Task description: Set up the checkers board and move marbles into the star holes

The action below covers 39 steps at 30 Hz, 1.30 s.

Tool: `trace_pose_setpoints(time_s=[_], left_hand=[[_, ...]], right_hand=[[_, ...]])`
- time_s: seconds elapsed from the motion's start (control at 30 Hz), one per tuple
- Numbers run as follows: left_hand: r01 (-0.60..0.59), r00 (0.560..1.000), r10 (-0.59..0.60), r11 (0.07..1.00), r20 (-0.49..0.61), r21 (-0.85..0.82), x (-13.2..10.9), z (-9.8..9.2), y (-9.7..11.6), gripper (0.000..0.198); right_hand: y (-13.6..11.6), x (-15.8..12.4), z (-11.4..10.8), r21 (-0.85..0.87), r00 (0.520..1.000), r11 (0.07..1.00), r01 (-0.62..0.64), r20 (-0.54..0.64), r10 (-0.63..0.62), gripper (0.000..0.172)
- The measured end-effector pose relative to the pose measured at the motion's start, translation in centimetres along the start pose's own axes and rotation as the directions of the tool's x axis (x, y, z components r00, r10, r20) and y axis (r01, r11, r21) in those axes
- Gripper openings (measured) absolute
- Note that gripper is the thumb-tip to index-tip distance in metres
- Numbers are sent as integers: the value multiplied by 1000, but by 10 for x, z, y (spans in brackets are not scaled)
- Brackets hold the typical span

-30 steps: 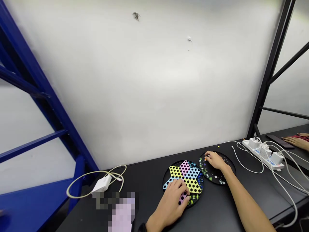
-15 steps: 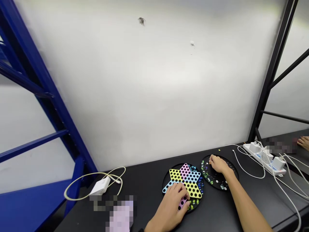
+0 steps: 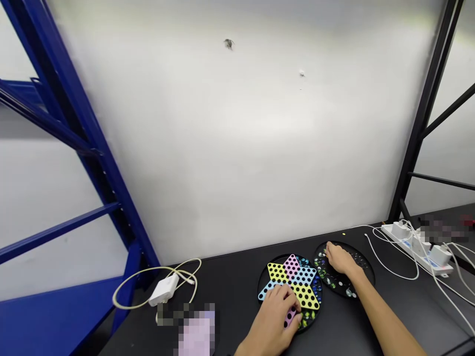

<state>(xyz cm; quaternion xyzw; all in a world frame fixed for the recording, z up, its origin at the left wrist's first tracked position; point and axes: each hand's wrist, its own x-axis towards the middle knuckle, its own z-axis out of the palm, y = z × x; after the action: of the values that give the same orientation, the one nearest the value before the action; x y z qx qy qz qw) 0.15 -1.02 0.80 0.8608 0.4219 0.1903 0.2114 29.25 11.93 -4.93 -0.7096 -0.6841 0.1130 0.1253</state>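
My left hand (image 3: 274,316) rests over the front left of a Chinese checkers board (image 3: 309,295), a star in yellow, pink and blue with black holes. Its fingers are bent, and a gap shows between thumb and index finger above the pink front point (image 3: 289,317). Blue and green marbles (image 3: 308,318) lie around the star inside the black round rim. My right hand (image 3: 339,258) is closed at the far left of a second black round tray (image 3: 365,284) with scattered marbles. Whatever its fingertips hold is hidden.
A white power strip (image 3: 419,249) with plugs and cables stands at the right. On the left lie a white charger (image 3: 163,290) and its looped cable, near a blurred pinkish item (image 3: 196,333). A blue metal frame (image 3: 107,173) rises at the left, before a white wall (image 3: 260,148).
The view has shifted, so everything sits slightly farther right and lower. Both hands keep nearly the same places on the board and tray. Another person's hand at the right edge is out of view now.
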Motion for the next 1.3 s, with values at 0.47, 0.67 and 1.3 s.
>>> trace_pose_setpoints(time_s=[0.47,0.67,1.3], left_hand=[[15,999,-16,1000,30,27,3,6,-10,8],[-28,999,26,998,34,54,3,13,-20,12],[-43,999,43,998,3,55,4,12,-16,7]], right_hand=[[-144,13,22,198,914,894,402,-145,-378,35],[-179,10,39,-94,879,878,470,-46,-475,34],[-183,14,48,-87,861,875,476,-156,-484,27]])
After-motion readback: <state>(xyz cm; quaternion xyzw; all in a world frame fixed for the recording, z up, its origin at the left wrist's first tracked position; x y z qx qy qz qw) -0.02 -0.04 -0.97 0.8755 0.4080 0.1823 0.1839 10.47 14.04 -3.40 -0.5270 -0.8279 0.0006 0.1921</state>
